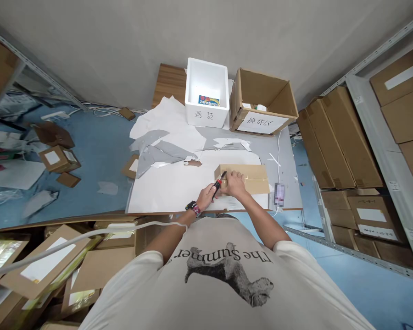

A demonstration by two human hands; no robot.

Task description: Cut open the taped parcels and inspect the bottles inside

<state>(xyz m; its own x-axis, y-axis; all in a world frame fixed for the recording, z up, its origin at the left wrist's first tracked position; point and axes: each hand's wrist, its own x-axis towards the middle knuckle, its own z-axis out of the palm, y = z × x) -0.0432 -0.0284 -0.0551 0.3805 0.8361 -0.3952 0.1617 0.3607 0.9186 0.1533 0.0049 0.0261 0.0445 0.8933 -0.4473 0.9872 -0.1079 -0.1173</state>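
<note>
Brown cardboard box lies flat on white paper sheet, near front edge of grey table, w/ tape across top. L hand clenched round red-and-black box cutter, tip at box's near corner, touching or just beside it, can't tell which. R hand pressed down on box top, fingers curled, holding nothing else. Watch on L wrist. At far table end, side by side: white foam box w/ colourful card inside, open cardboard box w/ white label. Grey paper scraps lie on white sheets, left of brown box. Blurred small item right of paper, w/ white cable running past it. Shelves w/ stacked boxes to the right; more boxes piled bottom left.
</note>
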